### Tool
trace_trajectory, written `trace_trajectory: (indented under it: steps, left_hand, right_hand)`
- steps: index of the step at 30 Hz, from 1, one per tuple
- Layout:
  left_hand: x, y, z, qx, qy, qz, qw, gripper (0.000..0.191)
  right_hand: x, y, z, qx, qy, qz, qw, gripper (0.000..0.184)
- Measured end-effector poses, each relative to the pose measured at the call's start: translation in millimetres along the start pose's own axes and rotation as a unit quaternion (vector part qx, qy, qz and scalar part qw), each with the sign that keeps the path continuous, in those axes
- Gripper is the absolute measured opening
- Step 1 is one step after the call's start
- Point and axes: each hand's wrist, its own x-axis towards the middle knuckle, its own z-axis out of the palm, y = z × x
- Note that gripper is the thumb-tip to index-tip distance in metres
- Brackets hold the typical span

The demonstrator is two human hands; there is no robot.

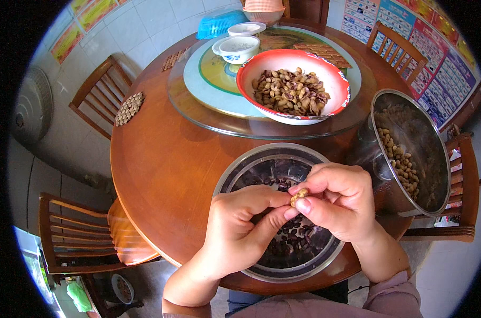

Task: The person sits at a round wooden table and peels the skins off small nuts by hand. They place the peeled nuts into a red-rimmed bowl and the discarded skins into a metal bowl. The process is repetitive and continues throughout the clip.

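Observation:
Between my fingertips, above a metal basin, is an unshelled peanut (299, 196). My right hand (338, 200) pinches it between thumb and finger. My left hand (246, 228) touches its left side with thumb and forefinger tips. The wide basin (251, 154) below holds dark shelled peanut kernels (290, 238), partly hidden by my hands. Beyond it, a red-rimmed white enamel bowl (338, 85) holds a heap of peanut shells (290, 91). At the right, a deep metal pot (443, 171) leans tilted, with whole peanuts (399, 161) inside.
The enamel bowl stands on a glass turntable (208, 123) on a round wooden table (161, 171). Lidded bowls (236, 49) and a blue plastic basket (220, 24) are at the back. A woven mat (130, 108) lies near the left edge. Wooden chairs (77, 234) surround the table.

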Motion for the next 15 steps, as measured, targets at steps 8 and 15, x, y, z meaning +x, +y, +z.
trace_trajectory:
  steps: [8,15]
  left_hand:
    - [-0.7,3.4,7.0,-0.038,0.008,-0.041,0.998,0.007]
    - [5.7,4.0,-10.5,-0.27,-0.059,-0.223,0.935,0.023]
  right_hand:
    - [-0.5,-0.2,3.5,-0.054,0.026,-0.004,0.998,0.011]
    - [4.5,-6.0,1.9,-0.171,-0.025,-0.109,0.979,0.007]
